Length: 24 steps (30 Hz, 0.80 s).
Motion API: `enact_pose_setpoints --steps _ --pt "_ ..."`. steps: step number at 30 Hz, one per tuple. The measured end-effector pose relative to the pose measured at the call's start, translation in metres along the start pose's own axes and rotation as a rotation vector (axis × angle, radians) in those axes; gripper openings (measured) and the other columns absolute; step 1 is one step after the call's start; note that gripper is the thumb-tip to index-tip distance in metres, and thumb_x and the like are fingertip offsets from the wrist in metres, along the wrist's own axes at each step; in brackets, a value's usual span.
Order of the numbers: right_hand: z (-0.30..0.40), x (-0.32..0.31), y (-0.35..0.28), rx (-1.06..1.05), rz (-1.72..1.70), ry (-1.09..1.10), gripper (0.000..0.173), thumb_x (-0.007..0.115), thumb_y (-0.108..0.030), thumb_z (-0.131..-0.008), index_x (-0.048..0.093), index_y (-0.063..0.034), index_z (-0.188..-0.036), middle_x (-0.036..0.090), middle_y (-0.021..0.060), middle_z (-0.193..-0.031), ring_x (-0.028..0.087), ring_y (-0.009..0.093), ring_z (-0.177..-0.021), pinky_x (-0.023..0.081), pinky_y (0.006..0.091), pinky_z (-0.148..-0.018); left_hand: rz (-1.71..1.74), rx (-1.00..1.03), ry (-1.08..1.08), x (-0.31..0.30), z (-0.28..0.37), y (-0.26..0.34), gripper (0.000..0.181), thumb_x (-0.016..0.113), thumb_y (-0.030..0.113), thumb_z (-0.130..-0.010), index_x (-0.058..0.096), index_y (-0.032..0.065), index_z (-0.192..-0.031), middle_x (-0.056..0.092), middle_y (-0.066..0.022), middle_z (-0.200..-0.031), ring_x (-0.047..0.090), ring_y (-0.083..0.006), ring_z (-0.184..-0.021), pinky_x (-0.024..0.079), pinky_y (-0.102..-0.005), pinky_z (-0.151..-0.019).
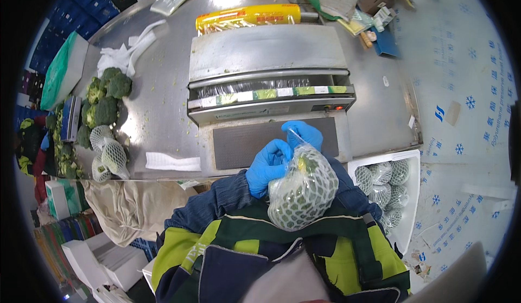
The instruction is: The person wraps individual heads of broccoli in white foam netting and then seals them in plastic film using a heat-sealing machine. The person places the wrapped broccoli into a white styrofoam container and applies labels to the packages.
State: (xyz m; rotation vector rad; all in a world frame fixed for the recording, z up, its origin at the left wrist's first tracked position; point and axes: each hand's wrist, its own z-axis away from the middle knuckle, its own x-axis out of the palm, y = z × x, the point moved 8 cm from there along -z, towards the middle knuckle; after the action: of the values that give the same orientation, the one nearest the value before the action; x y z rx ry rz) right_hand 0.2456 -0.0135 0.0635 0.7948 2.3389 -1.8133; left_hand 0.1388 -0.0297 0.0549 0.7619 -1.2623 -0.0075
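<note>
In front of my chest is a head of broccoli [303, 197] in a white foam net, with clear plastic film [299, 154] around it. My left hand [266, 166], in a blue glove, pinches the film at the left side of the bundle. Gloved in blue too, my right hand [305, 134] grips the gathered film at its upper end. Both hands are over the dark plate [248, 144] of a film-wrapping machine [268, 50]. Its sealing bar carries green and white tape [264, 94], and a small orange light glows on its front.
A yellow film roll [248, 18] lies behind the machine. Bare broccoli [103, 109] and netted heads [114, 156] sit on the steel table [163, 83] at left, near a foam net sleeve [173, 161]. At right, a white foam box [413, 205] holds several wrapped heads [380, 195]. A co-worker's sleeve [40, 162] shows far left.
</note>
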Motion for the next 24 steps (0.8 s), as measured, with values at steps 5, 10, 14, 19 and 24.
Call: enact_pose_setpoints --steps 5,10,14,19,24 --pt "-0.014 -0.063 -0.059 -0.331 0.356 0.24 0.017 0.065 -0.018 -0.077 0.062 -0.009 -0.091 0.059 0.0076 -0.069 0.058 0.024 -0.059 0.047 0.032 -0.053 -0.455 -0.111 -0.103 0.042 -0.013 0.029 0.02 0.058 0.009 -0.085 0.057 0.0032 -0.104 0.059 -0.0062 -0.101 0.054 -0.0139 -0.095 0.043 -0.0293 -0.087" --pt "-0.018 -0.1 -0.111 -0.391 0.763 0.319 0.007 0.062 -0.017 -0.077 0.06 -0.0125 -0.081 0.052 0.0039 -0.063 0.053 0.021 -0.055 0.043 0.0326 -0.049 -0.617 -0.375 -0.141 0.095 -0.007 0.065 0.05 0.029 0.036 -0.097 0.045 -0.0013 -0.126 0.057 -0.0132 -0.116 0.052 -0.0204 -0.107 0.036 -0.0365 -0.098" --pt "-0.017 -0.092 -0.122 -0.41 0.824 0.166 0.008 0.066 -0.018 -0.075 0.062 -0.0117 -0.075 0.057 0.0063 -0.063 0.054 0.024 -0.054 0.045 0.0331 -0.049 -0.766 -0.423 -0.047 0.067 -0.027 0.037 0.048 0.069 0.029 -0.078 0.054 -0.0026 -0.111 0.062 -0.0117 -0.101 0.06 -0.017 -0.09 0.047 -0.0322 -0.084" --pt "0.013 -0.115 -0.101 -0.329 0.589 -0.028 0.01 0.071 -0.016 -0.068 0.063 -0.0105 -0.072 0.059 0.004 -0.067 0.056 0.017 -0.057 0.046 0.0297 -0.054 -0.816 -0.179 -0.176 0.056 -0.002 0.041 0.046 0.08 0.017 -0.065 0.058 -0.0013 -0.101 0.064 -0.01 -0.092 0.061 -0.0147 -0.082 0.049 -0.03 -0.076" --pt "0.063 -0.017 -0.008 0.464 -0.674 -0.214 0.012 0.062 -0.018 -0.083 0.061 -0.0058 -0.085 0.061 0.0049 -0.081 0.057 0.011 -0.072 0.047 0.0255 -0.065 -0.771 -0.069 -0.28 0.054 0.004 0.045 0.041 0.081 0.016 -0.062 0.058 0.0008 -0.094 0.062 -0.0068 -0.086 0.059 -0.0129 -0.078 0.048 -0.0284 -0.072"
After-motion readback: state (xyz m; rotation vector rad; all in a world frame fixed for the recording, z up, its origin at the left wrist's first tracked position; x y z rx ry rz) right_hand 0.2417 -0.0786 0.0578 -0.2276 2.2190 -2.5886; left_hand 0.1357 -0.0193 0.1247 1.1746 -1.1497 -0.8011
